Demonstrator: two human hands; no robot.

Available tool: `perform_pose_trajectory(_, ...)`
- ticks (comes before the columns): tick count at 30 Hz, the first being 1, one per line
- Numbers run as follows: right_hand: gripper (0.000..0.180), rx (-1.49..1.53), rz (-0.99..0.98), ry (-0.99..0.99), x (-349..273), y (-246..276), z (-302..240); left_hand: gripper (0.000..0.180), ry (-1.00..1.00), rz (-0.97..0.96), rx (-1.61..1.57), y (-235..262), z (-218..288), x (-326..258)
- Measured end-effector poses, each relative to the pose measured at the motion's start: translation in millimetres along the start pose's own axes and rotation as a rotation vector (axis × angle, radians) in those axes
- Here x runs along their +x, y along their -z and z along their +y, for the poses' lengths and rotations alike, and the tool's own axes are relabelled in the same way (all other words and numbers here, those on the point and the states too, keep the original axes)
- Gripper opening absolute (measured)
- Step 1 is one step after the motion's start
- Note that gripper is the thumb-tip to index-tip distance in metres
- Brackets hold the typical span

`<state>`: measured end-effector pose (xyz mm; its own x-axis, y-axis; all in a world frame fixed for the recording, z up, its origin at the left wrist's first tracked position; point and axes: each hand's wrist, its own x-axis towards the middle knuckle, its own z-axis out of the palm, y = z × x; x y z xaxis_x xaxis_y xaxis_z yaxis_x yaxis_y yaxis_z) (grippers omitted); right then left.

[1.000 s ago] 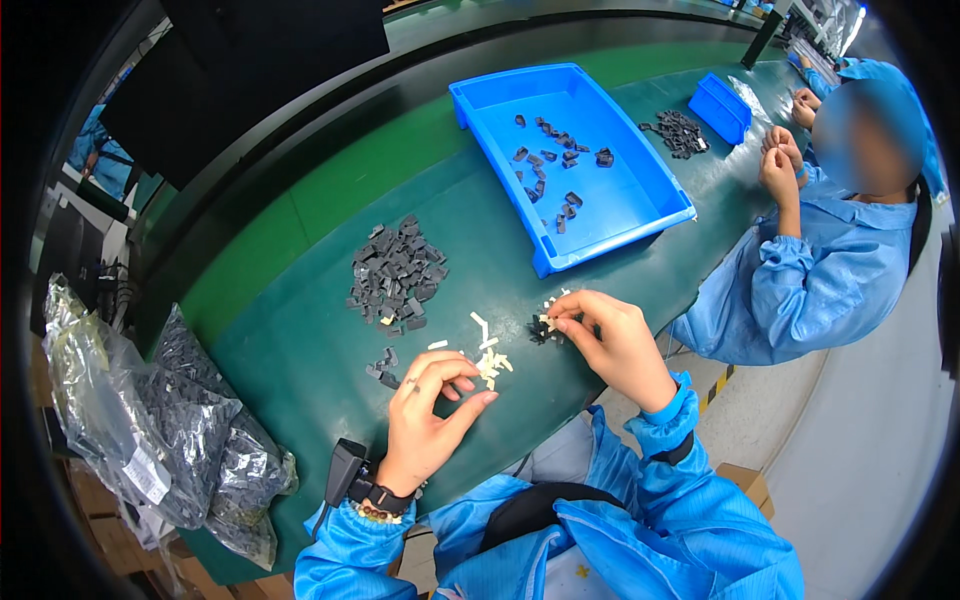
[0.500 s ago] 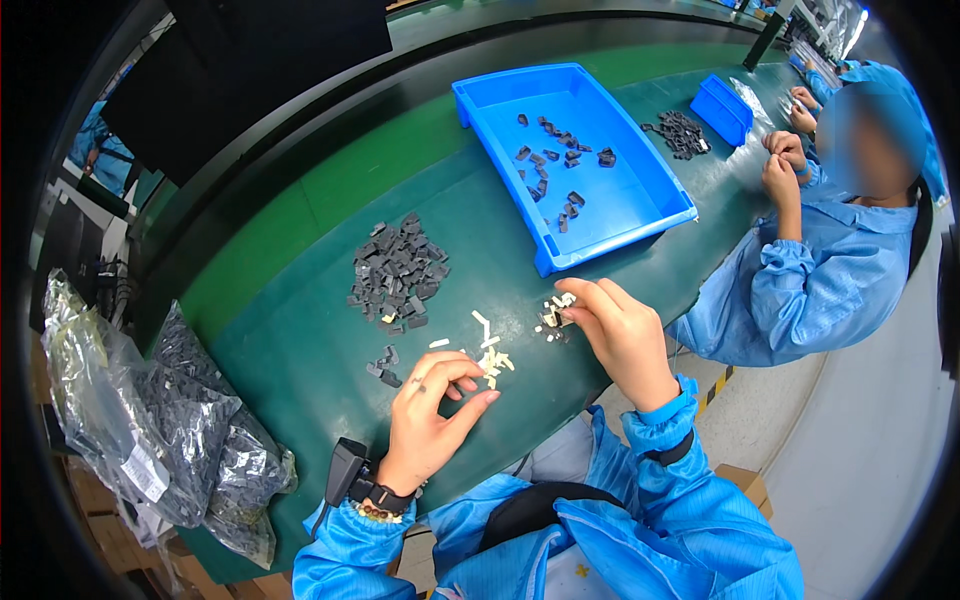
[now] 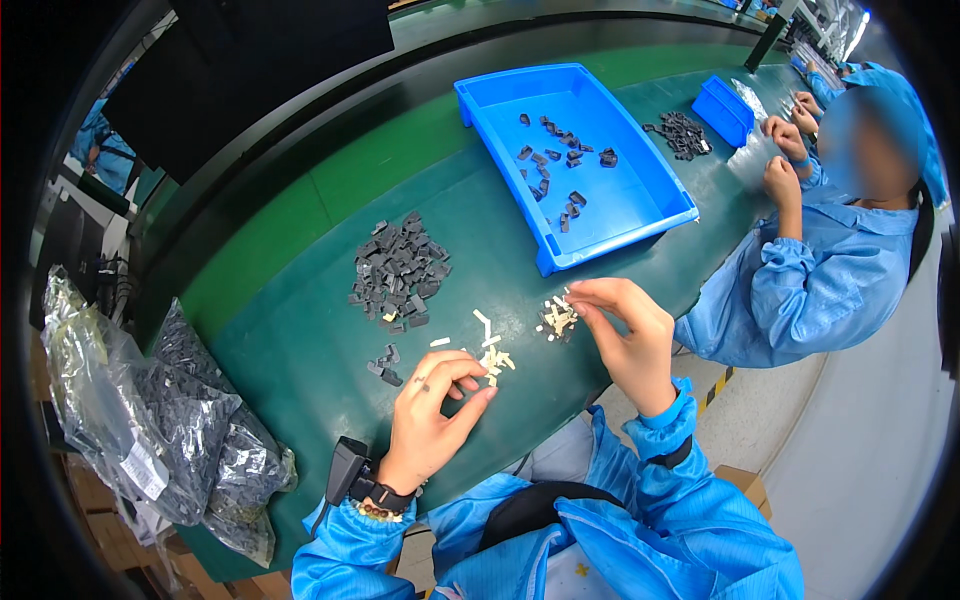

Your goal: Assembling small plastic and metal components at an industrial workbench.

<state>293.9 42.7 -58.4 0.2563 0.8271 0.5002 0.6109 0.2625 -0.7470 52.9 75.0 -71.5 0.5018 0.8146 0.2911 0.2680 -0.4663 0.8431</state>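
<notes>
Left hand (image 3: 432, 405) pinching at loose cream pieces (image 3: 494, 358), right hand (image 3: 628, 335) fingertips closed over small mixed cluster (image 3: 556, 320) on green counter (image 3: 300, 340); few parts in blue tray (image 3: 600, 200), big dark pile (image 3: 400, 270) untouched — early going, probably.

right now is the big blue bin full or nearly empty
Nearly empty: the blue bin holds only scattered dark parts, its floor mostly bare.

A long green counter (image 3: 300, 220) with a dark raised rail (image 3: 300, 120) curves through the room; pale grey floor (image 3: 850, 470) on the right, bright light far right.
</notes>
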Motion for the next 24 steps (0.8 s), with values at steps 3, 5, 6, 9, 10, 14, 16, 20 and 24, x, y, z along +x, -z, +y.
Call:
perform_pose_trajectory(3,0.023,0.228,0.019,-0.034,-11.9,-12.1,-10.6,0.021,0.062,0.001,-0.12,0.3,2.7,-0.2)
perform_pose_trajectory(5,0.024,0.168,-0.055,0.189,-16.6,-20.2,-19.6,0.019,0.163,-0.05,-0.292,3.4,0.1,-2.1)
perform_pose_trajectory(6,0.023,0.175,-0.066,0.269,-21.1,-25.8,-21.2,0.018,0.257,-0.108,-0.476,4.2,-1.5,-2.4)
perform_pose_trajectory(9,0.022,0.244,-0.071,0.316,-33.3,-41.3,-25.4,0.019,0.317,-0.174,-0.711,6.8,-6.5,-3.5)
perform_pose_trajectory(10,0.025,0.257,-0.051,0.362,-35.6,-45.1,-25.6,0.018,0.352,-0.209,-0.808,8.1,-8.5,-4.0)
perform_pose_trajectory(14,0.028,0.257,-0.08,0.454,-36.5,-46.2,-24.6,0.016,0.389,-0.22,-0.901,15.5,-6.9,-1.0)
perform_pose_trajectory(16,0.027,0.256,-0.09,0.458,-37.3,-47.6,-23.1,0.016,0.437,-0.212,-0.943,16.4,-7.6,-2.4)
perform_pose_trajectory(20,0.026,0.219,-0.107,0.466,-36.4,-48.3,-23.4,0.012,0.48,-0.15,-0.88,15.4,-3.4,-0.1)
perform_pose_trajectory(24,0.028,0.261,-0.025,0.401,-41.7,-59.4,-24.4,0.011,0.449,-0.132,-0.854,10.8,-4.3,-0.4)
